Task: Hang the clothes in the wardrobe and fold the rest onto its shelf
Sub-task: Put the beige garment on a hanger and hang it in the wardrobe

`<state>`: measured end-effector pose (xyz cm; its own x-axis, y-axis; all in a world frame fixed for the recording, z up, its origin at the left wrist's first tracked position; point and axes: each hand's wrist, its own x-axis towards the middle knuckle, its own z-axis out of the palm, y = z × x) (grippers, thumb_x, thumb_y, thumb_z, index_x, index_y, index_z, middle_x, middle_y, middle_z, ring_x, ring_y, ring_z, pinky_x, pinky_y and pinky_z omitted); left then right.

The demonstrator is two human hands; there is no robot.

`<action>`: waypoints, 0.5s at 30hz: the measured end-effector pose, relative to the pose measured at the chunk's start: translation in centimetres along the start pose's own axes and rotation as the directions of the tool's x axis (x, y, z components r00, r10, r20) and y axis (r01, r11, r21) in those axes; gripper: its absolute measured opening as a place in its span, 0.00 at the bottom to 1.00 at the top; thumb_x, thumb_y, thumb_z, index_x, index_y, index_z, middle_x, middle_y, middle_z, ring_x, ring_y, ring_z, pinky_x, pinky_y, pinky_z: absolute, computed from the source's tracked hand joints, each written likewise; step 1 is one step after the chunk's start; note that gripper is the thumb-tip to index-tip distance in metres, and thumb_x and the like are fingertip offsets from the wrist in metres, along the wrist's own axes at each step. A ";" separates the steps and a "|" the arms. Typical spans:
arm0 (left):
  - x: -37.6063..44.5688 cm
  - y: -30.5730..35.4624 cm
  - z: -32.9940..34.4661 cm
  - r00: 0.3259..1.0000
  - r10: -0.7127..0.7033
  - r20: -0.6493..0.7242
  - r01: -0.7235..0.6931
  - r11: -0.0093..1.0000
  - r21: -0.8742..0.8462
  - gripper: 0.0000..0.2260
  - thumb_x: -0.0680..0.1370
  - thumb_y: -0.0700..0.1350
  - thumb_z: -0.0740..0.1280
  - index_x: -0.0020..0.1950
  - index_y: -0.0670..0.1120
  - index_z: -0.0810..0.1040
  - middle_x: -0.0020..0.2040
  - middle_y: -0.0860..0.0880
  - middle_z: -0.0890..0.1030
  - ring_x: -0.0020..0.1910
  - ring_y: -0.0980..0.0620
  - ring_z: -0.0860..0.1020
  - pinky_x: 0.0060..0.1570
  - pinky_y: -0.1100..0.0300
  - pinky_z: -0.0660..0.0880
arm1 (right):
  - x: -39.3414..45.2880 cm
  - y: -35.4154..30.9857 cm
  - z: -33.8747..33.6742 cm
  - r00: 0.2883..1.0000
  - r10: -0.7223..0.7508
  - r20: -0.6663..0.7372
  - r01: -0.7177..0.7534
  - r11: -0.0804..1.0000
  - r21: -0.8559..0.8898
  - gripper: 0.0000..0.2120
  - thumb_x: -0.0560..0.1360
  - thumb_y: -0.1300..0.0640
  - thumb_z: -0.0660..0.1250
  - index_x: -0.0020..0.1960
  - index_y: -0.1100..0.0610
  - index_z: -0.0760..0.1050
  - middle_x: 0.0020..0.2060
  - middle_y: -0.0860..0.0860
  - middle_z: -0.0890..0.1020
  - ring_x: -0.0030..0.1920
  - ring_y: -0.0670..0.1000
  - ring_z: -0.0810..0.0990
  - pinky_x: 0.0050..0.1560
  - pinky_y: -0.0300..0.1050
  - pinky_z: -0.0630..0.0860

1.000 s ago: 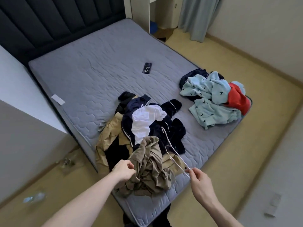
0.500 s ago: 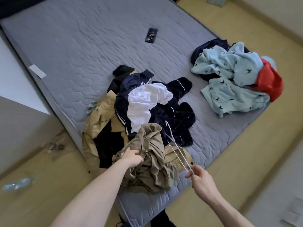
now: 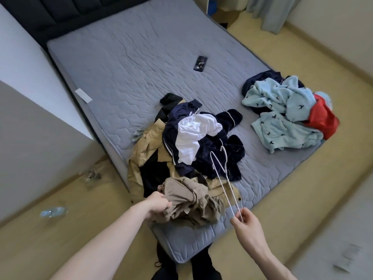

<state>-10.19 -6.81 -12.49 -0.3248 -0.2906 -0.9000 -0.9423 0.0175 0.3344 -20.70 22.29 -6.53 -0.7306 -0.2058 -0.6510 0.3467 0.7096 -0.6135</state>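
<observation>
Our left hand [image 3: 158, 205] grips a bunched fold of the taupe garment [image 3: 189, 201], fingers curled into the cloth at its left edge. Our right hand [image 3: 249, 223] pinches the near end of the white wire hanger [image 3: 223, 174] between thumb and fingertips; the hanger slants up and away from us, its hook hovering over the dark navy clothes.

The taupe garment lies crumpled at the near corner of the grey quilted mattress [image 3: 141, 63], on the front of a heap. Behind it in that heap sit a tan jacket [image 3: 147, 146] with black lining showing, a navy jacket with white piping [image 3: 214, 156], and a white shirt [image 3: 191, 136] draped over the navy cloth. A black piece [image 3: 169, 99] pokes out at the far side of the heap.

Well apart, toward the right edge of the mattress, lies a second pile: a pale blue fleece printed with small dark birds [image 3: 280, 118], a red garment [image 3: 321, 118] tucked against its right side, and something dark navy [image 3: 260, 77] beneath its far end.

A dark phone [image 3: 200, 63] lies alone on the mattress, farther up the bed. A dark padded headboard [image 3: 60, 13] runs along the top. On the yellowish floor [image 3: 302, 188] to the left, a clear plastic bottle [image 3: 53, 212] lies on its side. A grey curtain [image 3: 268, 13] hangs at the far right corner of the room.
</observation>
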 end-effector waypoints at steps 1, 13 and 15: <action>-2.1 -0.3 -0.7 0.999 0.045 -0.025 -0.044 0.998 0.050 0.04 0.79 0.46 0.70 0.47 0.45 0.80 0.45 0.45 0.82 0.39 0.50 0.79 0.35 0.62 0.74 | -1.4 -0.8 0.3 1.000 -0.022 0.011 0.022 1.000 -0.006 0.11 0.74 0.62 0.67 0.38 0.55 0.66 0.27 0.44 0.67 0.28 0.45 0.63 0.32 0.41 0.64; -26.0 -6.3 -10.4 0.611 0.625 -0.487 -0.684 0.725 0.072 0.13 0.68 0.35 0.64 0.41 0.53 0.76 0.33 0.54 0.77 0.34 0.53 0.73 0.37 0.55 0.73 | -11.1 -9.8 8.3 0.908 -0.345 0.237 0.385 0.911 -0.150 0.23 0.68 0.44 0.81 0.53 0.49 0.72 0.50 0.43 0.81 0.44 0.38 0.82 0.41 0.32 0.75; -29.3 -6.4 -11.3 0.555 0.624 -0.550 -0.716 0.695 0.065 0.11 0.68 0.37 0.64 0.44 0.52 0.77 0.33 0.53 0.77 0.33 0.51 0.74 0.35 0.56 0.73 | -11.6 -11.5 10.2 0.877 -0.376 0.299 0.435 0.886 -0.160 0.28 0.64 0.41 0.83 0.55 0.47 0.72 0.48 0.44 0.81 0.43 0.39 0.82 0.38 0.30 0.75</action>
<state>6.28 -9.26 14.90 -0.7233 -0.6767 -0.1373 -0.4273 0.2824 0.8589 -10.15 9.67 3.50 -0.5957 -0.6487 -0.4735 -0.1043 0.6471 -0.7552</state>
